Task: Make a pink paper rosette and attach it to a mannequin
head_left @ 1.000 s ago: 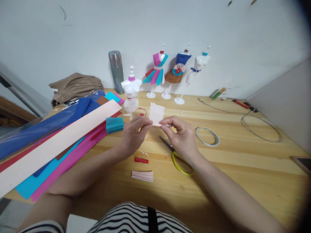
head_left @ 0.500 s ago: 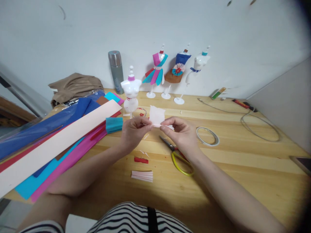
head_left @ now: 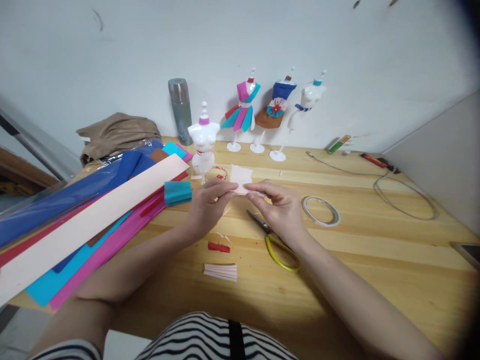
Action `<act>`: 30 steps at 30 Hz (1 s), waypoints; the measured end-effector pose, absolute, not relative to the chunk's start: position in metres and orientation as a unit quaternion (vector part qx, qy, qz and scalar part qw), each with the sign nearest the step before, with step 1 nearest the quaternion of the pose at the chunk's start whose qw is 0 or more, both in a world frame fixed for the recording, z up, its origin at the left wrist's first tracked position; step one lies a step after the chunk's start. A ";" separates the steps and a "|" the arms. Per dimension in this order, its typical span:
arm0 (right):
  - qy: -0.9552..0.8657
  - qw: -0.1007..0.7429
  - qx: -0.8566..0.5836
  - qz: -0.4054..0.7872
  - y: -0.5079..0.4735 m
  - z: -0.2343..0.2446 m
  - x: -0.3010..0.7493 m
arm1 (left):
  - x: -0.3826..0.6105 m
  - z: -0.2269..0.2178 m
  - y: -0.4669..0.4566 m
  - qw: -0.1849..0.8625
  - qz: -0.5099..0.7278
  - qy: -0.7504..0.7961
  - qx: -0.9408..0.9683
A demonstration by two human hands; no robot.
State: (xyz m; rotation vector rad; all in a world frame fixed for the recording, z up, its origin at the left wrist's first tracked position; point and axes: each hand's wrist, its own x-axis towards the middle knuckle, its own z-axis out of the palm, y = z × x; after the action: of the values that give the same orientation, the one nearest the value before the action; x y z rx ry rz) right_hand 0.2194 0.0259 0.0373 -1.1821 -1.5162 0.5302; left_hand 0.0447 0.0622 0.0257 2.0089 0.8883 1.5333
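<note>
A small piece of pale pink crepe paper (head_left: pixel 241 176) is pinched between my two hands, its upper part standing flat above the fingers. My left hand (head_left: pixel 210 206) grips its lower left edge between thumb and fingers. On the lower right edge, my right hand (head_left: pixel 279 207) closes the same way. Scissors (head_left: pixel 276 250) with yellow-green handles lie partly under my right hand and forearm. Nearer me are a pleated pale pink strip (head_left: pixel 220 272) and a folded red piece (head_left: pixel 219 247). A white mini mannequin (head_left: pixel 203 142) with a pink neck band stands just beyond my left hand.
Long coloured paper sheets (head_left: pixel 93 210) cover the left side, a teal folded piece (head_left: pixel 177 193) beside them. A flask (head_left: pixel 180 112) and mini mannequins, one in a multicoloured dress (head_left: pixel 243 107), stand along the wall. To the right lie a tape roll (head_left: pixel 321 210) and a cable (head_left: pixel 405 200).
My fingers have shifted on the pale pink paper, and less of it shows above them. The lower edge looks more folded in. Other things stay where they were.
</note>
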 end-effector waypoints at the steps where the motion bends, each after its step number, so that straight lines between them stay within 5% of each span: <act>1: -0.644 0.539 -0.499 0.213 0.026 0.037 0.219 | 0.045 0.025 0.063 0.209 0.555 0.324 0.737; 13: -0.676 0.520 -0.504 0.135 0.024 0.037 0.219 | 0.044 0.023 0.065 0.127 0.542 0.313 0.770; 24: -0.545 0.563 -0.522 0.336 0.031 0.037 0.220 | 0.050 0.022 0.065 0.433 0.518 0.421 0.605; 30: -0.534 0.563 -0.521 0.356 0.030 0.040 0.219 | 0.052 0.023 0.063 0.465 0.525 0.419 0.577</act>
State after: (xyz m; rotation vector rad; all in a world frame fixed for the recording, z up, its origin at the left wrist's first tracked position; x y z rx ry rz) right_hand 0.2194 0.0299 0.0399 -1.2263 -1.2559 0.8386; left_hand 0.0522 0.0629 0.0225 1.4177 1.0280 1.2887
